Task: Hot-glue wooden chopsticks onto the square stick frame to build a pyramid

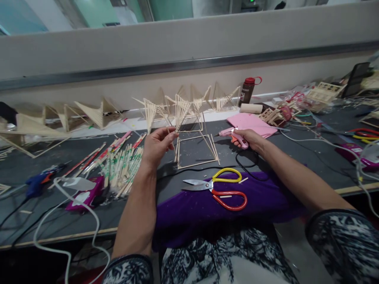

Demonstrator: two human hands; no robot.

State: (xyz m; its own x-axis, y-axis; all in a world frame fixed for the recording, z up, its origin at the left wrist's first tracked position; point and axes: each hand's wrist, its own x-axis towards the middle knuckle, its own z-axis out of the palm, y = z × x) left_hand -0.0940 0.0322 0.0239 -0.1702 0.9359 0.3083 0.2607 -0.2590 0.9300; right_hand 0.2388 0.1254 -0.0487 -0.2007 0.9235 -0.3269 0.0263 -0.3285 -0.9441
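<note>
My left hand (156, 145) pinches a thin wooden stick at the left upright of a small open stick frame (197, 163). The frame stands on the dark table, its slanted sticks joined at the corners. My right hand (249, 139) grips a pink glue gun (227, 132), whose nozzle points left toward the frame and stays apart from it. Nearer to me lie scissors (208, 184) with one yellow and one red handle, blades parted, on a purple cloth (180, 213).
Bundles of chopsticks (122, 163) lie left of my left forearm. Finished stick models (183, 106) line the wall. A blue glue gun (40, 181) and a purple power strip (87, 195) sit at left. A bottle (247, 92) stands behind pink foam sheets (257, 122).
</note>
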